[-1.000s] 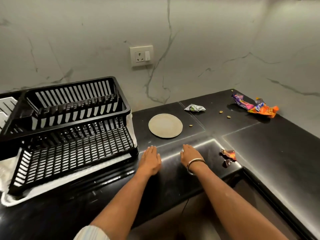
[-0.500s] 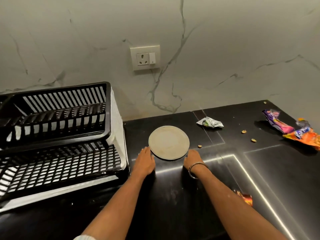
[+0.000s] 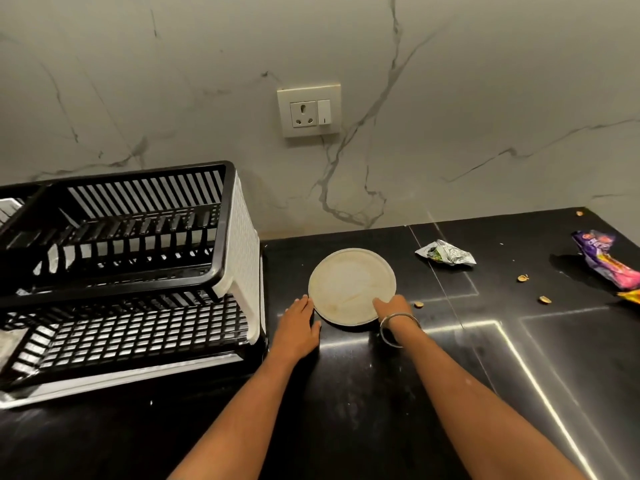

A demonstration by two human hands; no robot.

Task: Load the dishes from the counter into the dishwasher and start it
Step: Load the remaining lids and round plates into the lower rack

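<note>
- Right hand (image 3: 393,308) is on the plate (image 3: 349,284), thumb laid over the near right rim and the other fingers tucked beside the edge, so it grips the plate there.
- Left hand (image 3: 299,322) lies flat on the counter (image 3: 363,393), fingers straight and together, fingertips touching the plate's left edge.
- Plate sits flat on the black counter, near the wall, between the rack (image 3: 121,271) and the wrapper (image 3: 445,253); its pale face shows faint smears.
- Bangle (image 3: 398,329) circles the right wrist, just in front of the plate.
- Rack stands left of the plate, two black tiers with a white side panel, on a white tray.
- Crumpled silver wrapper lies right of the plate, apart from it.
- Shell bits (image 3: 523,278) are scattered further right, one just beside the right hand.
- Purple packet (image 3: 604,263) lies at the far right edge.
- Socket (image 3: 309,110) is on the marble wall above the plate.
</note>
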